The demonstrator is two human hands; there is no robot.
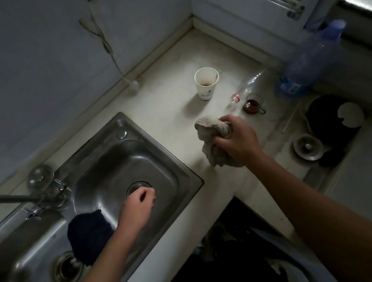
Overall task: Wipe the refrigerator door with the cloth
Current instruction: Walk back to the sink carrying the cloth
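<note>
Over the counter (171, 100), right hand (238, 144) gripping cloth (210, 135), left hand (137, 206) above sink (159, 157)

Glossy stainless-steel sink (179, 171), matt crumpled cloth (212, 135), paper cup (207, 86), seemingly translucent plastic bottle (306, 64)

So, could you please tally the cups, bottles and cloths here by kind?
Cups: 2, paper cup and glass cup.
Bottles: 2, blue bottle and clear bottle.
Cloths: 2, beige cloth in the right hand, dark cloth on the sink.
Total: 6.
</note>
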